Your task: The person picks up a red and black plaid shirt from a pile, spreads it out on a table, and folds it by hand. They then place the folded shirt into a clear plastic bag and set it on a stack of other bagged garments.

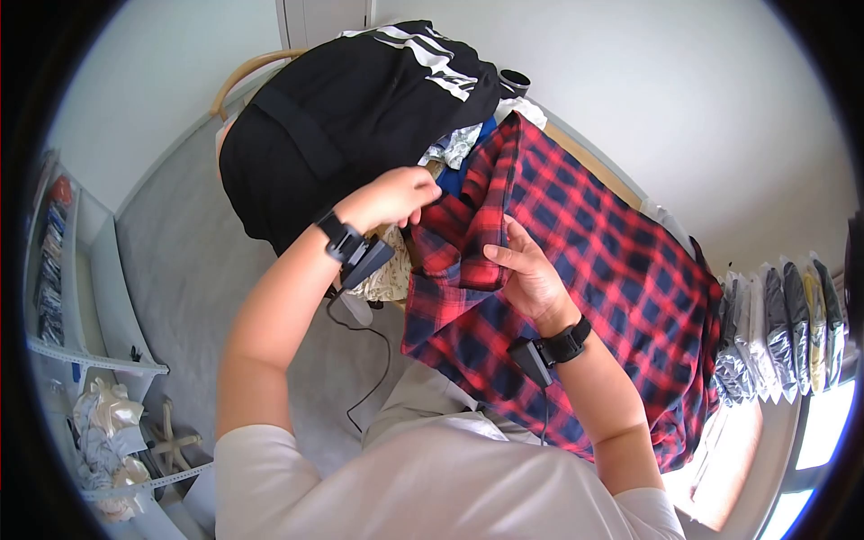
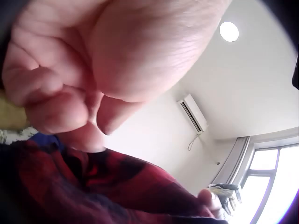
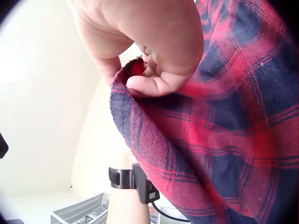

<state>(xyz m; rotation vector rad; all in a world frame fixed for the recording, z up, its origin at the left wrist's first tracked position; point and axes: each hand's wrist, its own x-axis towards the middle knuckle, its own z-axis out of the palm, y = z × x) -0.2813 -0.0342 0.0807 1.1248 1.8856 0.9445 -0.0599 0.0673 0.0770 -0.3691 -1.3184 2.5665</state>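
Note:
A large red and navy plaid shirt point(image 1: 594, 216) spreads across the right of the head view. My right hand point(image 1: 531, 274) pinches its folded edge, thumb on one side and fingers on the other. The right wrist view shows this hand point(image 3: 154, 51) close up, cloth edge between thumb and fingers. My left hand point(image 1: 396, 196) has bent fingers, its fingertips right at a raised fold of the shirt. From the left wrist, the left hand point(image 2: 84, 70) hangs over the plaid cloth point(image 2: 112, 186); I cannot tell whether it holds any.
Beside my left hand lies a black garment point(image 1: 333, 117) with white stripes, over other clothes. A cream patterned cloth point(image 1: 387, 270) hangs below. Bagged garments point(image 1: 783, 333) hang at right. Shelves point(image 1: 90, 351) stand at left. A cable point(image 1: 387, 351) trails from my left wrist camera.

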